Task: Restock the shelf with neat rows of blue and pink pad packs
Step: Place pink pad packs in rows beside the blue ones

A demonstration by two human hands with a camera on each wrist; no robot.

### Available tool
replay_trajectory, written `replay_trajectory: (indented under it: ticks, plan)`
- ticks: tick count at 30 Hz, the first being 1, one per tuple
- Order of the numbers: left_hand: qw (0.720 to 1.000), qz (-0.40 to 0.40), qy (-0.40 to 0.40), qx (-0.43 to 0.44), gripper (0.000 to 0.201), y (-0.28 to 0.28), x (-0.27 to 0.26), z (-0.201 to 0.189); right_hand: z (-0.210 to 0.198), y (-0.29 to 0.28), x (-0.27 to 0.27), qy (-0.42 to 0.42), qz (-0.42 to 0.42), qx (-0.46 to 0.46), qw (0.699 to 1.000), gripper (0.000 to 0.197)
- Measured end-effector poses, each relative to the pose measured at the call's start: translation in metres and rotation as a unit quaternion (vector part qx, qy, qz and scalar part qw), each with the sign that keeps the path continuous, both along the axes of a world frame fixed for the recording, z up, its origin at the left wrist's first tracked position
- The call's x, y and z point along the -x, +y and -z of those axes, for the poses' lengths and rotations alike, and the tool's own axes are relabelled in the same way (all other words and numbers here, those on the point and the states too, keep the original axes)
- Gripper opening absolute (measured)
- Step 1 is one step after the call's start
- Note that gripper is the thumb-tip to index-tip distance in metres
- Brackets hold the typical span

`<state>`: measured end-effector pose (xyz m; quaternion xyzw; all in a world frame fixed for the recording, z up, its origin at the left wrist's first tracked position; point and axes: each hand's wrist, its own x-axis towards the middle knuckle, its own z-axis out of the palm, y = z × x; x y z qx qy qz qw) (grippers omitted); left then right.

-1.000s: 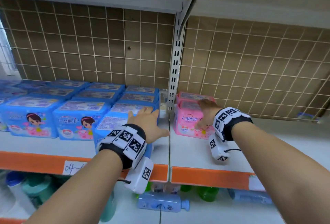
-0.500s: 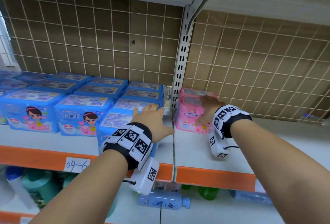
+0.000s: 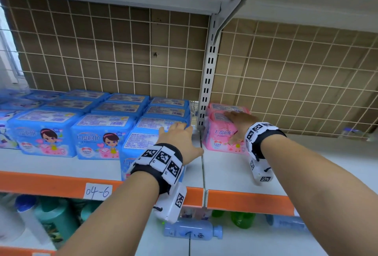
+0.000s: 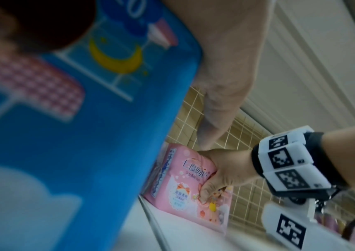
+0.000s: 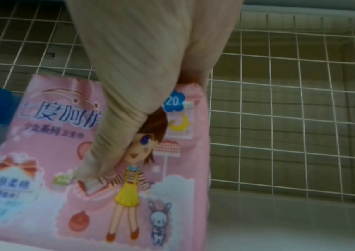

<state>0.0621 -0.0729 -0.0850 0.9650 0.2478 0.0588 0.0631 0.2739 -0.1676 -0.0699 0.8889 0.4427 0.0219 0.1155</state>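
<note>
1. Blue packs (image 3: 98,125) stand in rows on the left part of the white shelf (image 3: 61,163), reaching back to the wire grid (image 3: 114,51).
2. A label (image 3: 98,191) reading "04-6" sits on the orange shelf edge below them.
3. The left hand (image 3: 180,141) lies over the top of the front blue pack (image 3: 141,143) at the right end of those rows. The thumb runs down the pack's right side; the fingers lie across its top, so the hand grips it.
4. A slotted metal post (image 3: 207,80) divides the two shelf sections.
5. Just right of it, the right hand (image 3: 238,125) holds the front pink pack (image 3: 219,139), fingers over the top, thumb pressed on the printed front. A second pink pack (image 3: 227,107) stands right behind, touching it.
6. Bottles (image 3: 192,231) lie on the shelf underneath.
</note>
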Motion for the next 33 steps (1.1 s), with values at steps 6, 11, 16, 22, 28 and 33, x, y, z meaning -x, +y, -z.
replay_trajectory:
  ticks: [6,11,16,22,28,33]
  plan:
    - [0.999,0.036,0.007,-0.029,0.063,-0.002,0.006,-0.003,-0.007,-0.014,0.032,-0.064,-0.029,-0.060,0.996,0.106]
    - [0.988,0.080,-0.051,-0.123,0.052,-0.024,0.005,-0.012,-0.016,-0.073,0.078,0.013,-0.135,-0.177,0.975,0.060]
    - [0.966,0.157,-0.183,-0.097,0.045,-0.101,0.011,0.003,0.009,-0.154,0.098,0.089,-0.107,-0.320,0.937,0.030]
    - [0.962,0.210,-0.176,-0.014,0.034,-0.205,0.043,0.111,0.110,-0.248,0.113,0.197,-0.100,-0.397,0.891,0.022]
    - [0.970,0.106,0.129,0.175,0.046,-0.256,0.080,0.277,0.277,-0.309,0.132,0.348,0.024,-0.294,0.890,0.020]
    - [0.928,0.048,0.290,0.230,0.051,-0.271,0.109,0.420,0.427,-0.349,0.161,0.436,0.107,-0.121,0.886,0.031]
